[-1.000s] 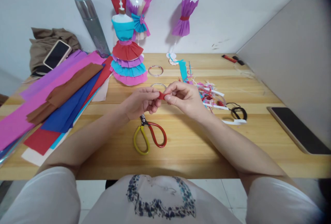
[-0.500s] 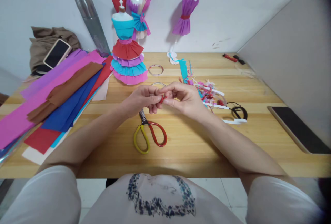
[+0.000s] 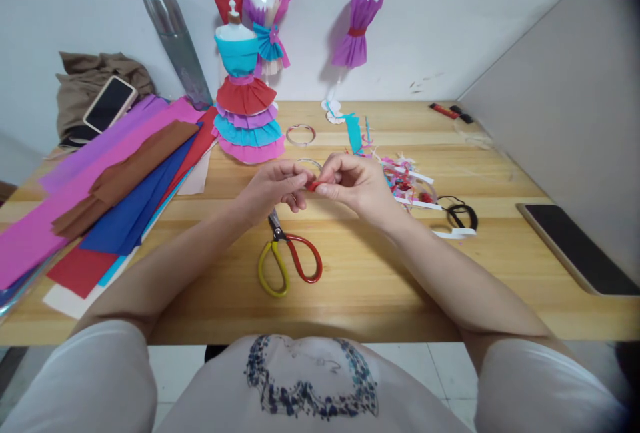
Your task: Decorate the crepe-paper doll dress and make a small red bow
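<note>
A small piece of red crepe paper (image 3: 313,186) is between my two hands, above the middle of the table. My right hand (image 3: 350,183) pinches it between thumb and forefinger. On its other side my left hand (image 3: 280,186) has its thumb and fingers closed against the paper's edge; the exact contact is partly hidden. Just below my left hand lie scissors (image 3: 290,253) with one yellow and one red handle, blades pointing away. Behind my hands, a ring-shaped roll of tape (image 3: 310,163) shows in part, and another roll (image 3: 301,135) lies farther back.
Folded coloured paper (image 3: 125,213) covers the left side, near a phone (image 3: 111,103) and a leaning flask (image 3: 180,53). Paper-dressed mannequins (image 3: 245,96) stand at the back, with one purple-dressed mannequin (image 3: 356,33) apart. Paper scraps (image 3: 403,179), black cord (image 3: 465,218) and another phone (image 3: 580,246) lie right.
My left thumb and fingers have shifted slightly off the red paper, and the right hand has turned a little while keeping its pinch. The piece now looks smoother and more rolled.
</note>
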Tool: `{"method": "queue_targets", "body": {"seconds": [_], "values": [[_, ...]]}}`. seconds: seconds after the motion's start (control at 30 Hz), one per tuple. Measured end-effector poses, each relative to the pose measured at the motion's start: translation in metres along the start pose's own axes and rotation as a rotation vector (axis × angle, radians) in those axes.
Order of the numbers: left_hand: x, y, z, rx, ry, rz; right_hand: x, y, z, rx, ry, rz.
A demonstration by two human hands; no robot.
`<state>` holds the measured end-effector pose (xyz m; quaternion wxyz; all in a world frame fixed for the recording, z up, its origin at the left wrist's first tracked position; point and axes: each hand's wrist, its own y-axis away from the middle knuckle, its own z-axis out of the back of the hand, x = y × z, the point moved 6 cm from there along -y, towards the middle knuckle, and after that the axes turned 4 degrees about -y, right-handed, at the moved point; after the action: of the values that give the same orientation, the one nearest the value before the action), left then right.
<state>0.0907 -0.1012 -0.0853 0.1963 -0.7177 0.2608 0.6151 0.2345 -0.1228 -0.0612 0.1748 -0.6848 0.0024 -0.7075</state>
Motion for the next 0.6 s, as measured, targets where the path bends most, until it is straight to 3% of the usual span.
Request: {"method": "queue_targets", "body": {"seconds": [0.2, 0.6], "values": [[-0.005, 0.003, -0.005, -0.085, -0.005, -0.124, -0.008, 0.000, 0.002, -0.142, -0.110, -0.059], [-0.001, 0.001, -0.003, -0.117, 0.048, -0.107, -0.014, 0.001, -0.004, -0.090, -0.225, -0.105]]}}
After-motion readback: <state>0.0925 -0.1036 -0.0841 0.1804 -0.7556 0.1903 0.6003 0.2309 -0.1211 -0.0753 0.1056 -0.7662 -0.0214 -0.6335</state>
